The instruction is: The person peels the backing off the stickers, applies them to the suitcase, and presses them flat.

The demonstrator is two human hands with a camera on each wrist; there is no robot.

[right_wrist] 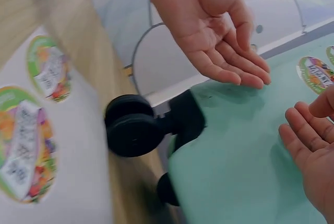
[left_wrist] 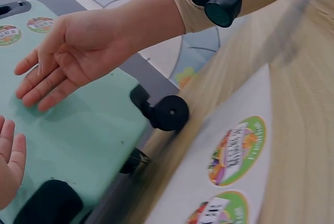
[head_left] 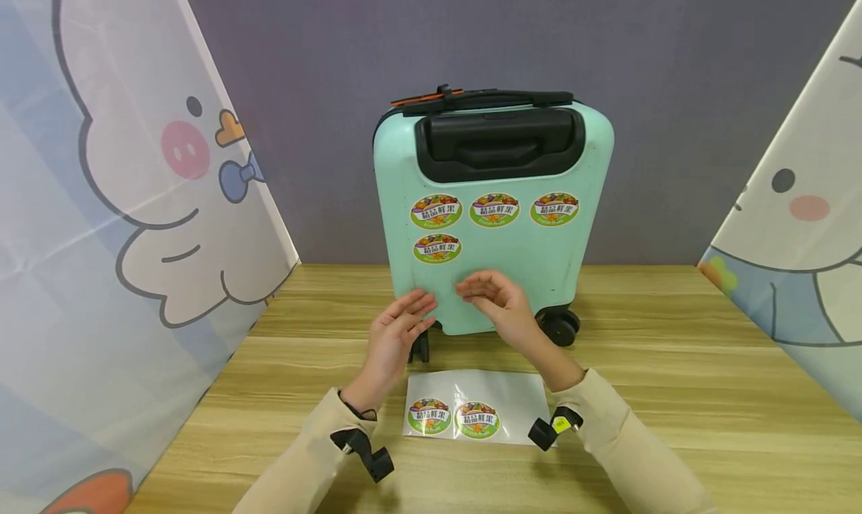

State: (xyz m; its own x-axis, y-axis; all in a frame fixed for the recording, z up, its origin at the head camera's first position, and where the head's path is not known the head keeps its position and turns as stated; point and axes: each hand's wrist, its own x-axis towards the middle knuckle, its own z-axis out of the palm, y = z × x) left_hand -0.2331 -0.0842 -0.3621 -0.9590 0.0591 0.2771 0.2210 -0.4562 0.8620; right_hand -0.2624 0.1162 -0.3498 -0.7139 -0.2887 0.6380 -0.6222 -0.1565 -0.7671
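A mint-green suitcase (head_left: 501, 256) stands upright on the table, with several oval fruit stickers on its face: three in an upper row and one sticker (head_left: 437, 249) below at the left. My left hand (head_left: 399, 331) is in front of the suitcase's lower left, fingers loosely extended. Nearer the middle, my right hand (head_left: 497, 304) is held with its fingers gently bent and nothing between them. The palms face each other, as the right wrist view shows with the left hand (right_wrist: 209, 31). On the table lies a white sticker sheet (head_left: 518, 402) bearing two more oval stickers (head_left: 477, 420).
Black wheels (head_left: 559, 325) support the suitcase, and a black handle (head_left: 501, 140) is recessed near its top. A grey panel (head_left: 323, 125) rises behind. Cartoon-printed cloths (head_left: 135, 237) flank the wooden table (head_left: 673, 364) on both sides.
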